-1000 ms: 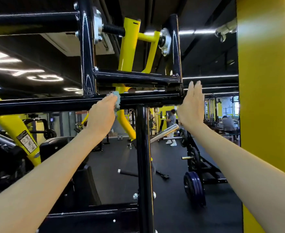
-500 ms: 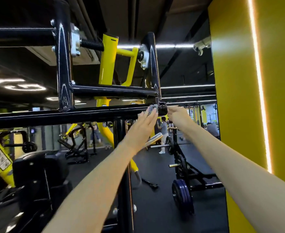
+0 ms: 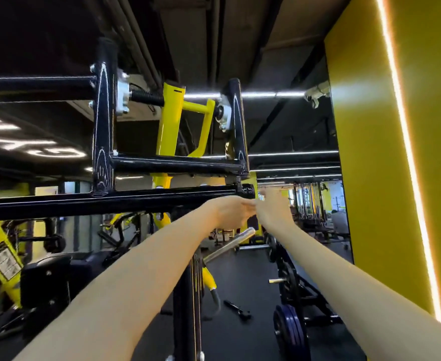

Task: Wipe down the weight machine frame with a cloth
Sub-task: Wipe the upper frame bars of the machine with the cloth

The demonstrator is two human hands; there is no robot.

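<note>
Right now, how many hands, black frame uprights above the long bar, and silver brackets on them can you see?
Hands: 2, left hand and right hand
Black uprights: 2
Silver brackets: 2
Total: 6

We see the weight machine frame (image 3: pixel 103 131) as glossy black steel tubing: a long horizontal crossbar (image 3: pixel 84 204) runs from the left edge to a bolted end near the middle, carried on an upright post (image 3: pixel 185 295) beneath it, and two shorter uprights rise from it, joined by a short rail (image 3: pixel 175 162). A yellow lever arm (image 3: pixel 168 121) hangs on a threaded axle between those uprights. The cloth we cannot make out, since the left hand (image 3: pixel 229 212) and right hand (image 3: pixel 274 209) meet in a blur just below the crossbar's right end.
</note>
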